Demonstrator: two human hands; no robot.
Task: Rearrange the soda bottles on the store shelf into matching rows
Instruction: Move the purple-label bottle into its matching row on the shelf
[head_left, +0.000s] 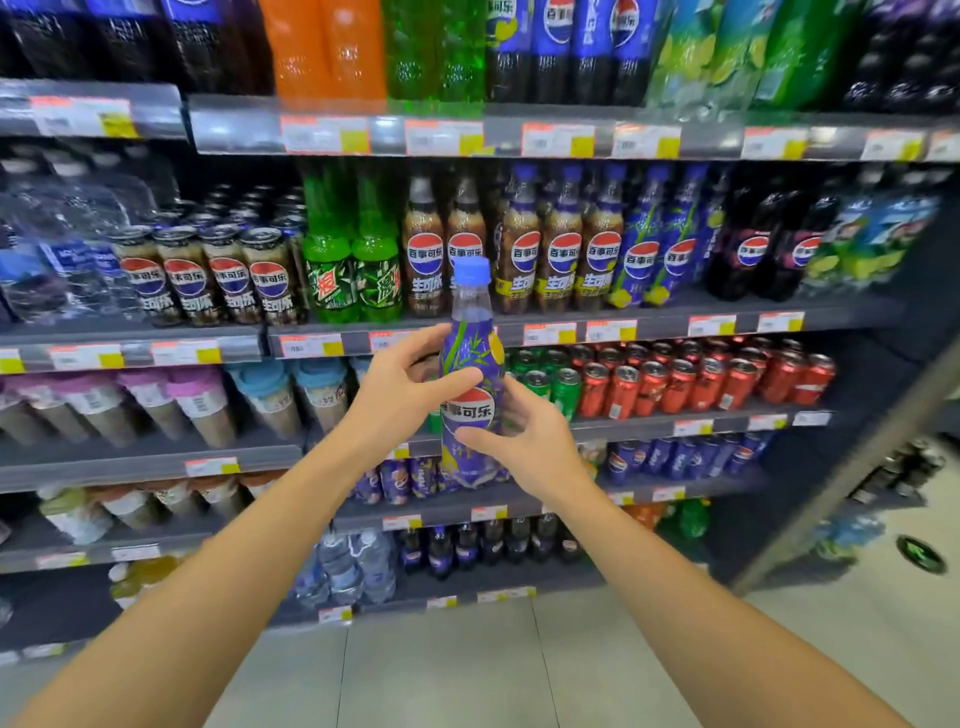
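Note:
A purple Pepsi bottle (470, 364) with a blue cap and bamboo print stands upright in the air in front of the shelves, between both hands. My left hand (400, 395) holds it from the left, thumb across its upper label. My right hand (524, 441) grips its lower part from the right. On the second shelf (654, 317) stand matching purple bottles (657, 249) right of brown Pepsi bottles (561, 244), with green Mountain Dew bottles (353, 249) further left.
Brown Pepsi cans (208, 275) and water bottles (57, 244) fill the left of that shelf, black Pepsi bottles (769, 244) the right. Red cans (696, 379) and green cans (550, 379) sit one shelf lower. Tiled floor (467, 675) lies below.

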